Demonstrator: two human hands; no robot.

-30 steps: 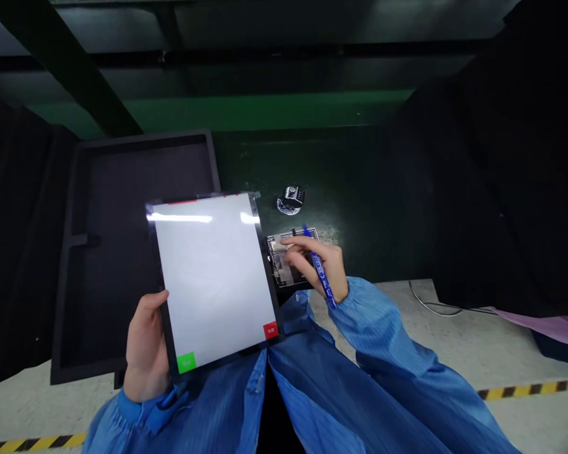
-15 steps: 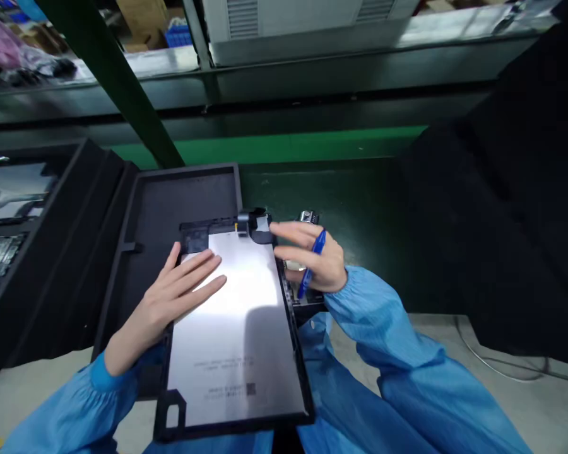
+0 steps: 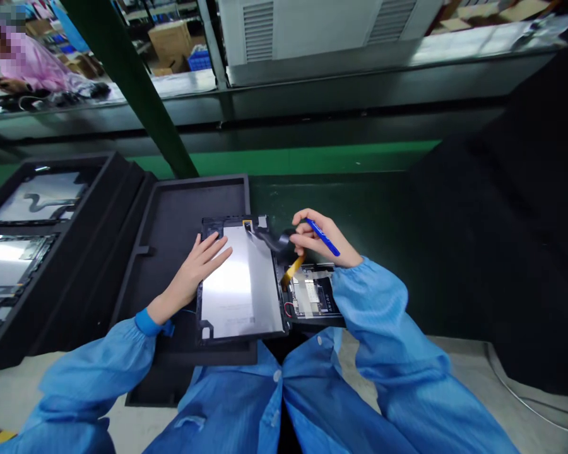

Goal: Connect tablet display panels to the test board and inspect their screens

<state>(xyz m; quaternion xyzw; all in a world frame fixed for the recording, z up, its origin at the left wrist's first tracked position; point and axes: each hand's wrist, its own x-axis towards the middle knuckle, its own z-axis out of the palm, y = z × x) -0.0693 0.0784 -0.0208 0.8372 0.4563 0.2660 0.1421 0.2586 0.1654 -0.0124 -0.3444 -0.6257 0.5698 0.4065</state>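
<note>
My left hand (image 3: 196,268) lies with fingers spread on the upper left of a silver-backed screen panel (image 3: 241,284) in a black frame. A blue pen (image 3: 322,237) rests across my right hand (image 3: 322,239), whose thumb and fingertips are pinched at the end of a black flex cable (image 3: 271,239) coming from the panel's top. An orange flex strip (image 3: 292,271) rises just below those fingertips. Beneath my right wrist is an opened device with a taped circuit board (image 3: 312,293), right beside the panel.
A black tray (image 3: 189,195) lies under the panel's left side. Stacked black trays (image 3: 99,195) at the left hold more panels. A green post (image 3: 137,94) slants down behind them. A person in pink (image 3: 38,63) is at the far upper left.
The panel now lies lower and flatter, beside the circuit board, which shows more. My right hand has closed on the cable, pulling it rightward, and the orange strip has come into view. The camera view has shifted.
</note>
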